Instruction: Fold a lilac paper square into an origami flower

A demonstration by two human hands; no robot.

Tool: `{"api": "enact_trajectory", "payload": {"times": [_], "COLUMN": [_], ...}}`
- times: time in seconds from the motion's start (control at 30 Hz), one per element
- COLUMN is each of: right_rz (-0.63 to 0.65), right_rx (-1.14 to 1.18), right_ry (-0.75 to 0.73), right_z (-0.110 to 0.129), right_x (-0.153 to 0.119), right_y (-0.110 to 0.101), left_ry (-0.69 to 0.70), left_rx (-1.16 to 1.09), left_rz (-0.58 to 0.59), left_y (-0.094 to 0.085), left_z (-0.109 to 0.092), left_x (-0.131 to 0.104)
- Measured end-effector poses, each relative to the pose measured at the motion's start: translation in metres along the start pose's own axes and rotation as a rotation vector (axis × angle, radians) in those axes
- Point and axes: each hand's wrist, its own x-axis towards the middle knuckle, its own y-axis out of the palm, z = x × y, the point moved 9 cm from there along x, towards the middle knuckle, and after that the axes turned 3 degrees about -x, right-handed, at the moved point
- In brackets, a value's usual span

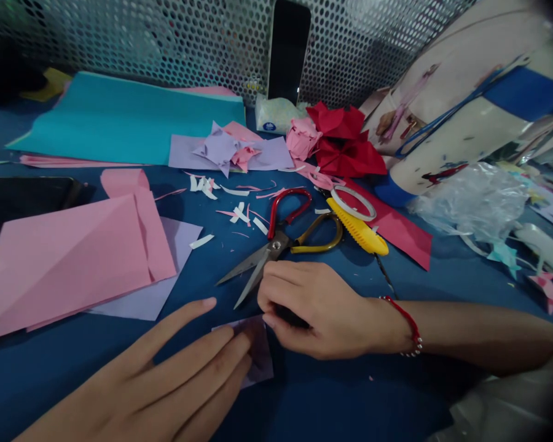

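While the left hand (pixel 166 380) reached in from the lower left with its palm down, its middle, ring and little fingers lay long and close together over a small lilac paper square (pixel 260 362), pressing onto it against the blue tabletop (pixel 373 411). Its index finger stood well apart from the others, nearly straight, its tip beyond the square's far left corner; the hand was spread, not gripping. The right forearm (pixel 479 334) came in almost level from the right, a red beaded bracelet (pixel 410 325) at the wrist, and the right hand (pixel 320 310) curled inward, knuckles toward the scissors (pixel 276 245) and thumb bent beneath the fingers. Its fingertips sat at the square's upper right edge (whether they pinched anything, I could not tell). The scissors lay open just beyond that hand, near a yellow utility knife (pixel 359 230), with folded pink paper (pixel 74 258) off to the left.
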Motion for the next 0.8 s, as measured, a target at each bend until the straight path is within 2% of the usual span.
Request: {"api": "enact_trajectory", "payload": {"times": [0.1,0.23,0.47,0.63,0.8], "right_rz": [-0.011,-0.036,-0.036,-0.036,0.011], "right_rx": [0.011,0.056,0.059,0.065,0.062], "right_ry": [-0.007,-0.022,-0.013,-0.006,0.002], "right_z": [0.0,0.001,0.001,0.0,-0.002], "right_x": [0.0,0.001,0.001,0.001,-0.001], "right_y": [0.0,-0.003,-0.004,-0.005,-0.001], "left_ry": [0.031,0.058,0.067,0.051,0.067], "left_rx": [-0.053,0.005,0.023,-0.012,-0.001], "left_rz": [-0.01,-0.019,-0.012,-0.033,-0.007], "left_y": [-0.007,-0.014,-0.008,-0.014,-0.012], "left_z": [-0.003,-0.008,-0.017,-0.014,-0.011], "left_x": [0.013,0.024,0.027,0.037,0.029]}}
